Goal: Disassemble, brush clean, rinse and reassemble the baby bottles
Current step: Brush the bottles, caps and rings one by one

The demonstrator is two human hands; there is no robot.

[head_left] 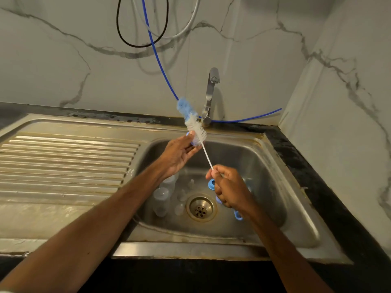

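Marble-look wall [63, 66] at the back and right, with a dark counter [317, 187] under it. A steel sink [190, 249] is set in the counter, with the ribbed drainboard [63, 166] on the left and the basin [264, 176] on the right. A tap [210, 92] stands behind the basin. We see a blue hose [160, 66] drop down the wall and run behind the tap, and a black cable [120, 32] and a grey hose [190, 24] loop above it.

Both bare arms reach in over the basin. The left hand [177, 157] is raised near the back rim, its fingers curled round a blue ring [194, 143] with the thumb on top. The right hand [228, 189] is lower, over the basin. Its thumb and forefinger pinch the thin wire stem of the bottle brush [194, 125], and the other fingers are curled in.

The brush slants up and left from the right hand. Its white bristles lie against the blue ring and its blue sponge tip points up in front of the wall. We cannot tell if the bristles pass through the ring.

The rest of the bottle parts lie on the basin floor. Clear bottles [160, 199] are left of the drain [201, 208], with clear teats [191, 183] near them. Two more blue collars [211, 185] sit right of the drain, partly hidden by the right hand.
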